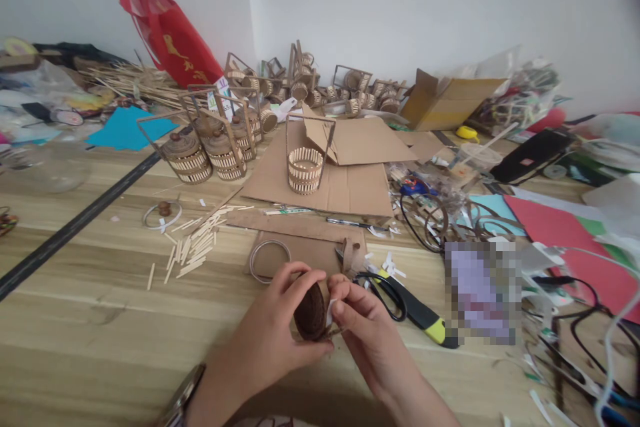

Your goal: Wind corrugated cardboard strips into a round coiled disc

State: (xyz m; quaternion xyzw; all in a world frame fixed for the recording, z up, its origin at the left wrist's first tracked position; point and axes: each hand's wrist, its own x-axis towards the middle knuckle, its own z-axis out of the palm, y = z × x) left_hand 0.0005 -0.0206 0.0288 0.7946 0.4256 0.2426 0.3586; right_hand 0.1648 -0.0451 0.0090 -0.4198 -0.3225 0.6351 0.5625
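A dark brown round coiled piece (311, 312) stands on edge between the thumb and fingers of my left hand (273, 323). My right hand (365, 320) pinches a small white strip (331, 312) against the right side of that piece. Just beyond my hands lie a coiled ring (270, 260) and a small brown loop (353, 255) on a cardboard piece (310, 252). Farther back, a small slatted basket (305, 170) with a tall square handle stands upright on a cardboard sheet (350, 190).
Lidded slatted baskets (193, 163) stand at the back left. Loose short sticks (200, 243) lie left of centre. A black and yellow cutter (417, 313) is right of my hands. A red bag (170, 33) leans on the wall, and cables and papers crowd the right.
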